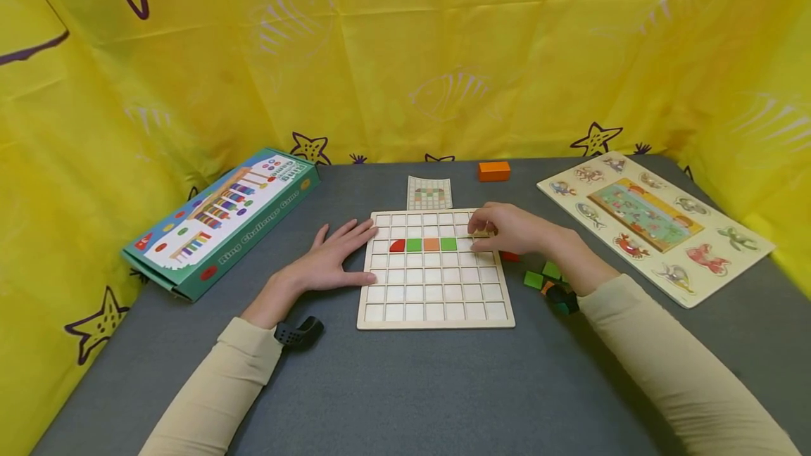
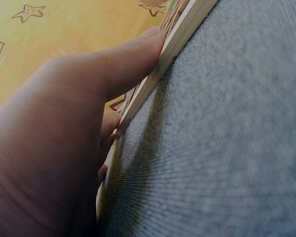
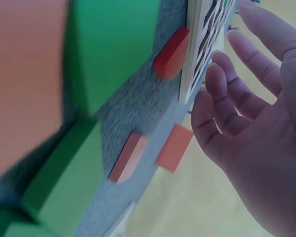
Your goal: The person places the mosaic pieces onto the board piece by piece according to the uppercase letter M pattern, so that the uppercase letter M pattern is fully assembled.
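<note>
A pale wooden grid board [image 1: 437, 324] lies flat on the grey table. One of its upper rows holds a red piece with a curved side [image 1: 398, 245], a green square [image 1: 415, 245], an orange square [image 1: 431, 245] and another green square [image 1: 448, 244]. My left hand [image 1: 329, 255] lies along the board's left edge, fingers and thumb spread and touching it. Over the right part of that row is my right hand [image 1: 507, 227], its fingers loosely bent. No piece shows between its fingertips, and in the right wrist view the right hand [image 3: 256, 108] has a gap between thumb and fingers.
Right of the board lie a red block [image 1: 510, 257] and several green blocks [image 1: 533, 279], partly behind the right wrist. A pattern card [image 1: 429, 193] touches the far edge. An orange block [image 1: 493, 172], a sea-animal puzzle board [image 1: 659, 224] and a game box [image 1: 222, 220] stand around.
</note>
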`<act>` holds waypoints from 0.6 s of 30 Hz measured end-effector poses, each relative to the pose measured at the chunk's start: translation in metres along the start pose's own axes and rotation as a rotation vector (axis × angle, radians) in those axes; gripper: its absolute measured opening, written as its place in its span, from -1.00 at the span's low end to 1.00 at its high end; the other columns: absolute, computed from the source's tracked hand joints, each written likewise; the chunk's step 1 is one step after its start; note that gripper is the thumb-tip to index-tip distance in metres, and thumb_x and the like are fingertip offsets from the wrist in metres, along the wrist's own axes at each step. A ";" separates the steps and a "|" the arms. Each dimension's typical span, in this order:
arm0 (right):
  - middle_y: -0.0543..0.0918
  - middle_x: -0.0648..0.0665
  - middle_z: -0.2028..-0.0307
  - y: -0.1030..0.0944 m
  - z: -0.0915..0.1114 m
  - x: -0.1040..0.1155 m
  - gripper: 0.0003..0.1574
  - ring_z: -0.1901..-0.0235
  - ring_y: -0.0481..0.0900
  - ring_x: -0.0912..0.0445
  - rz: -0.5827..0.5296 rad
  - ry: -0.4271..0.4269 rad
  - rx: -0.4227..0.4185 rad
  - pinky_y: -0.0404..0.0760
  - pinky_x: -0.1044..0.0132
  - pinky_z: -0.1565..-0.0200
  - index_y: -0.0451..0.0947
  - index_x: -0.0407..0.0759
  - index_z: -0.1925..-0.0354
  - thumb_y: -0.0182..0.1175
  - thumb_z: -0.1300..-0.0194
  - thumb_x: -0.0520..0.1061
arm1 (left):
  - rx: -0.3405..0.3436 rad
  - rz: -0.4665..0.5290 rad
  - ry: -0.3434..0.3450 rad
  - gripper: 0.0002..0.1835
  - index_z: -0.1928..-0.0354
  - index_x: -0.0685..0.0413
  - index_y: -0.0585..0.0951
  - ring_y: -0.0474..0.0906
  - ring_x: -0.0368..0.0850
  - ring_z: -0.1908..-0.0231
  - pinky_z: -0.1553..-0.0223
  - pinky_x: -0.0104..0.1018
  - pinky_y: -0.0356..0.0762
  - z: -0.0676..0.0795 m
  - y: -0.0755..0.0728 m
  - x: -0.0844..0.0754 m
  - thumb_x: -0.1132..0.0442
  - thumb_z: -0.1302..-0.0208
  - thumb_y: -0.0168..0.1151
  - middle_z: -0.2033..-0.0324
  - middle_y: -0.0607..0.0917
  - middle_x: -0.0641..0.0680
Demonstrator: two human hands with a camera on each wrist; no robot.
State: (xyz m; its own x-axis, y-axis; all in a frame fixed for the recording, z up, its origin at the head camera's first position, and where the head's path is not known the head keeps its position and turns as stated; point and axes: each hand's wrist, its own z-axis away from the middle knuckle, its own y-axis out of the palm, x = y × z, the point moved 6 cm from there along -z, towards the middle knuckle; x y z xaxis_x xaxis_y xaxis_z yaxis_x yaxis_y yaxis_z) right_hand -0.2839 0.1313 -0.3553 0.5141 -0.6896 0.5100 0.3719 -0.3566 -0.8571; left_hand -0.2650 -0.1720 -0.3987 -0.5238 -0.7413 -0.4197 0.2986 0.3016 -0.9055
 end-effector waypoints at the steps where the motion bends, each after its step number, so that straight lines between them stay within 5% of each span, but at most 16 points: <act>1: 0.57 -0.13 0.16 -0.001 0.002 -0.001 -0.69 0.14 0.52 -0.04 -0.001 0.003 -0.001 0.52 0.04 0.05 0.65 -0.20 0.03 0.40 -0.32 -0.09 | 0.001 -0.001 -0.002 0.05 -0.62 -0.09 0.05 -0.26 0.10 -0.56 -0.35 0.35 -0.53 0.000 0.000 0.000 -0.37 -0.26 0.23 -0.59 -0.03 -0.03; 18: 0.59 -0.11 0.17 -0.014 0.029 -0.015 -0.68 0.16 0.54 -0.04 0.004 0.001 -0.066 0.51 -0.02 0.02 0.66 -0.23 0.06 0.43 -0.28 -0.10 | 0.002 -0.002 -0.002 0.05 -0.63 -0.09 0.04 -0.25 0.11 -0.55 -0.35 0.36 -0.52 -0.001 0.000 0.001 -0.38 -0.26 0.23 -0.59 -0.03 -0.02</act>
State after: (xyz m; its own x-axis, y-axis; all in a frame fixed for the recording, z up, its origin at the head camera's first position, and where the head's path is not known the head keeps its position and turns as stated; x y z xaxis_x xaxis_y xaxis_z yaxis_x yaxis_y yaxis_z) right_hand -0.2740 0.1647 -0.3487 0.5149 -0.6917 0.5065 0.3179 -0.3947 -0.8621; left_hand -0.2664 -0.1720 -0.3994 -0.5228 -0.7429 -0.4180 0.2996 0.2990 -0.9060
